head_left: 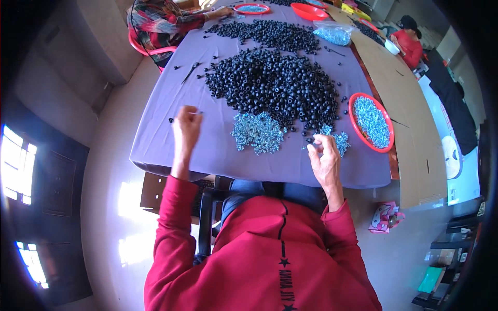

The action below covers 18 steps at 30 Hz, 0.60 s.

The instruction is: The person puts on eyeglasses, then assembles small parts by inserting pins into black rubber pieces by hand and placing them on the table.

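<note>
Left hand point(186, 126) is raised over the purple cloth point(166, 103), fingers pinched on a thin pin-like piece with a small black bead point(170, 120) just beside it. Right hand point(322, 155) is closed on a bead at the near edge of the big black pile point(275, 85), next to the silvery bits point(258, 132).

Best practice, my read: keep both hands low, close to the pile, and feed from the red tray point(371, 122).

Hard to see: what's between either set of fingertips — too small, fisheye-blurred. Far people are cut off.
</note>
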Each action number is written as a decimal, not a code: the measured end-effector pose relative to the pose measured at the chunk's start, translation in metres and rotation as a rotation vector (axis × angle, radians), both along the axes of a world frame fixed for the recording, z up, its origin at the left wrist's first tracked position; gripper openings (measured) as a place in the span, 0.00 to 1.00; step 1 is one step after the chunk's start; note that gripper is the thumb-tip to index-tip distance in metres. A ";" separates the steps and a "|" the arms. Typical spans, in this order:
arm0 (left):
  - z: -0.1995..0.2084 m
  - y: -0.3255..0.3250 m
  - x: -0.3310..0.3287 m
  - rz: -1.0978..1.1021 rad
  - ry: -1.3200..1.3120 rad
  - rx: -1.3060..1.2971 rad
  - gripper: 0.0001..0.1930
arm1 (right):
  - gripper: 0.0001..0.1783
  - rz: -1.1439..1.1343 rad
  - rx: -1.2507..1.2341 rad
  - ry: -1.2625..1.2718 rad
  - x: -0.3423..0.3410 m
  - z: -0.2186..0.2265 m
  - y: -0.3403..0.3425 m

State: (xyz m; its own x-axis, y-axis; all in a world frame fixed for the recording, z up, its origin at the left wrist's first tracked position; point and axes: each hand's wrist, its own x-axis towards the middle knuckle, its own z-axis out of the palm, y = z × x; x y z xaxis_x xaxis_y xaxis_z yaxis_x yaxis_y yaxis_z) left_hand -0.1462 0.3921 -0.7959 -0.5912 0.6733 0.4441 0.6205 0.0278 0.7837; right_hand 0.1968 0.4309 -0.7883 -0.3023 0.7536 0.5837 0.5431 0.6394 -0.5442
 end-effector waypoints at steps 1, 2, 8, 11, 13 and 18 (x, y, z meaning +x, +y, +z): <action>-0.007 0.000 -0.025 0.075 -0.004 -0.072 0.05 | 0.15 0.013 0.006 0.006 -0.003 -0.002 0.003; -0.004 -0.002 -0.039 0.117 0.070 -0.097 0.06 | 0.13 0.030 0.042 0.019 -0.005 -0.003 0.004; -0.026 0.006 -0.083 0.200 0.257 -0.270 0.07 | 0.12 0.064 -0.027 0.027 -0.008 -0.008 0.002; -0.031 0.005 -0.083 0.213 0.343 -0.296 0.08 | 0.12 0.068 -0.007 0.030 -0.008 -0.011 0.003; -0.028 0.008 -0.074 0.264 0.529 -0.245 0.10 | 0.11 0.051 -0.001 0.000 -0.005 -0.009 0.004; -0.026 0.041 -0.013 -0.181 0.425 0.043 0.04 | 0.09 0.074 -0.013 0.022 -0.005 -0.008 0.000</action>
